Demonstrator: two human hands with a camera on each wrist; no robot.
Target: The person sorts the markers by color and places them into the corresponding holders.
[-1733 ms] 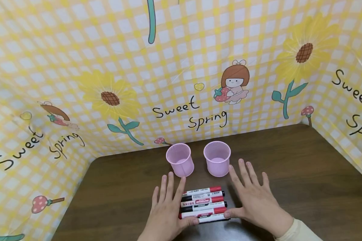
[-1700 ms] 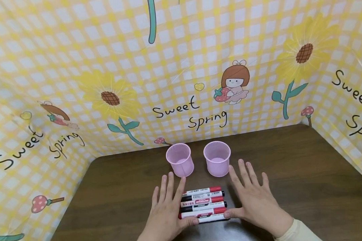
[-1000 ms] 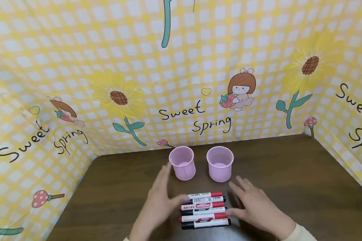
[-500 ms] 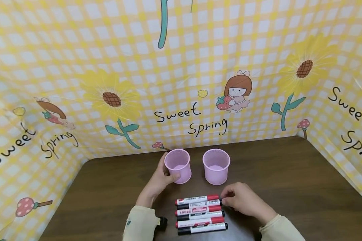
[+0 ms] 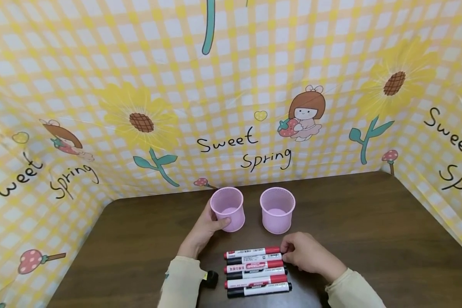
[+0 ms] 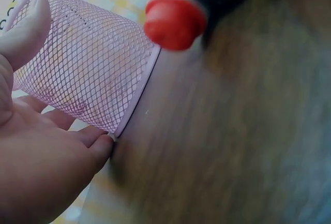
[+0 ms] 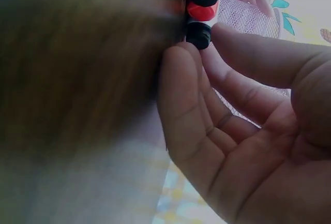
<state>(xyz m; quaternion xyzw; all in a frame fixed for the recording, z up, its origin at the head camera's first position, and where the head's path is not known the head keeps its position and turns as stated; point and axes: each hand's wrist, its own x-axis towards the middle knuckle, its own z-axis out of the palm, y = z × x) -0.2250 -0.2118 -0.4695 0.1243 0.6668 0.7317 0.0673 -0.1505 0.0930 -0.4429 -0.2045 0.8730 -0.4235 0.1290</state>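
My left hand (image 5: 200, 231) grips the left pink mesh cup (image 5: 235, 219), thumb on its near side and fingers around the far left. In the left wrist view, the cup's mesh wall (image 6: 88, 53) lies between thumb and fingers of the hand (image 6: 46, 157). A second pink cup (image 5: 276, 222) stands upright to the right. Several red and black markers lie in a stacked row; my right hand (image 5: 312, 256) is at their upper right end. The right wrist view has thumb and fingertips of that hand (image 7: 238, 120) pinching a marker's black end (image 7: 199, 35).
The markers, among them a black-capped one (image 5: 267, 290) nearest me, lie on the dark wooden table (image 5: 369, 226). A black object (image 5: 211, 279) is at the left sleeve. Yellow checked cloth (image 5: 231, 98) stands behind and at both sides.
From spread flat beside the markers, my left hand has moved up and taken hold of the left cup. My right hand's fingers have curled in at the marker ends. The view has shifted slightly.
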